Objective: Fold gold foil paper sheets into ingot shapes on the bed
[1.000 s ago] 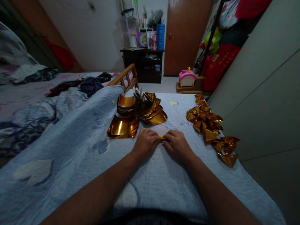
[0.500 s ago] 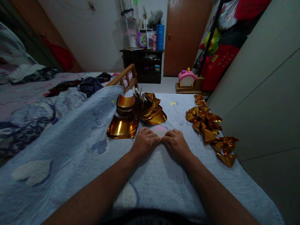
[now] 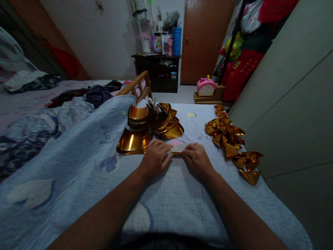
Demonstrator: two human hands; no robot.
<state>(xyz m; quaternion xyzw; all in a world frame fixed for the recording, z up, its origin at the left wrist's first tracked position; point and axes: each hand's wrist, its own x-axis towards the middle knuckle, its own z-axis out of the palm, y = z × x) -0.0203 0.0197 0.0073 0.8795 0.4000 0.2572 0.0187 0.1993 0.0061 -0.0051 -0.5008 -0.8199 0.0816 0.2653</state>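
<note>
Between my hands lies a sheet of gold foil paper (image 3: 178,148), white side up, with a narrow gold fold along its near edge. My left hand (image 3: 156,155) grips the sheet's left end, thumb below and fingers above. At the right end, my right hand (image 3: 197,157) pinches the folded edge with its fingers closed. Just beyond my left hand rests a fanned stack of gold foil sheets (image 3: 135,139). Off to the right is a row of folded gold foil pieces (image 3: 230,135).
A blue quilt (image 3: 166,201) with heart patterns covers the surface beneath. Clothes (image 3: 96,95) lie on a bed at left, beside a wooden rail (image 3: 135,83). A pale cabinet (image 3: 293,114) borders the right side. A pink toy (image 3: 206,86) stands past the far edge.
My left hand has shifted left, away from my right hand, baring more of the sheet's gold folded edge between them. My right hand has moved slightly right.
</note>
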